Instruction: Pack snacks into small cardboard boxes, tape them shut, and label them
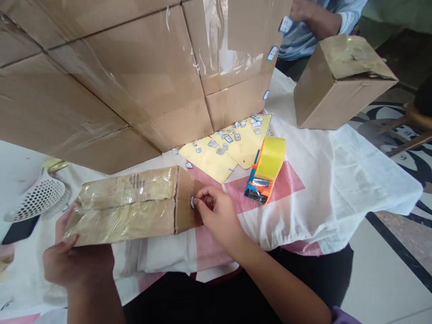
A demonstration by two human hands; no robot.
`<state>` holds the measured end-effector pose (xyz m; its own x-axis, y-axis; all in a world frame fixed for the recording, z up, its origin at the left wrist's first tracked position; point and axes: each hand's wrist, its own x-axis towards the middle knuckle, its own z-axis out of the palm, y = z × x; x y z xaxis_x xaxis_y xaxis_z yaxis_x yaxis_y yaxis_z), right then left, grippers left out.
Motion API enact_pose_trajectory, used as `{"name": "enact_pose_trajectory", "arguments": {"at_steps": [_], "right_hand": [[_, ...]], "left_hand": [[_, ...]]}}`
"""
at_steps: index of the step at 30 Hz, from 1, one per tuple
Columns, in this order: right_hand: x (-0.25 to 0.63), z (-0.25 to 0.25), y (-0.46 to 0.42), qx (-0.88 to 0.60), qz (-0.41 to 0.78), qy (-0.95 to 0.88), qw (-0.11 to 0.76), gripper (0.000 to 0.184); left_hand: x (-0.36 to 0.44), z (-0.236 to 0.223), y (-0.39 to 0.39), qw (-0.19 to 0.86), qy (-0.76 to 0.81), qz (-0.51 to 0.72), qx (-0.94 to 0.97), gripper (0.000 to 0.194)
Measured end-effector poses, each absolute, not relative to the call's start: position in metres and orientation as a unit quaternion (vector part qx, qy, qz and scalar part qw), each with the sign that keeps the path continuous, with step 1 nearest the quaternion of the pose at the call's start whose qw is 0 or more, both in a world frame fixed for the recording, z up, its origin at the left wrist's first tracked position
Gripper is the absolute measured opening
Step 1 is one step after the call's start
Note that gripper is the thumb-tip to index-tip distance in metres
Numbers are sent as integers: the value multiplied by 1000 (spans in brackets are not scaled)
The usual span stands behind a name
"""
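Observation:
A long cardboard box (135, 211) with clear tape over its seam lies tilted in front of me. My left hand (79, 252) grips its left end, thumb on top and the other fingers mostly hidden beneath. At the opposite end, my right hand (218, 211) is closed in a pinch on a small white label (192, 202) with a blue edge, held against the box's end face. Beyond it, a yellow sheet (205, 159) carries several loose labels (227, 138). Right of that sheet rests an orange and blue tape dispenser (259, 180) with a yellow roll.
Stacked cardboard boxes (141, 90) form a wall at the back, with labels on their right edge. Another box (330, 90) stands at the back right, near a person's arm (320, 22). A white perforated basket (40, 195) sits left on the cloth-covered table (324, 193).

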<state>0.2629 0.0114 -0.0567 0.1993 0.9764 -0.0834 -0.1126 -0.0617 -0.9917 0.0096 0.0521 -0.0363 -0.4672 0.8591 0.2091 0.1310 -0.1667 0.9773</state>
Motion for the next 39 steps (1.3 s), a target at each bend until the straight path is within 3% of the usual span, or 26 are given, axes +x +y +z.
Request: {"name": "enact_pose_trajectory", "arguments": {"at_steps": [8, 17, 29, 39], "right_hand": [[256, -61, -6, -492, 470, -386, 623, 19], [257, -66, -2, -448, 518, -322, 654, 14], [243, -67, 5, -461, 564, -331, 600, 12], [238, -63, -11, -481, 501, -307, 650, 31]], "left_hand": [[13, -28, 50, 350, 535, 681, 357, 53], [14, -24, 52, 352, 545, 665, 370, 50], [9, -32, 54, 326, 556, 643, 413, 43], [8, -35, 54, 268, 618, 584, 454, 62]]}}
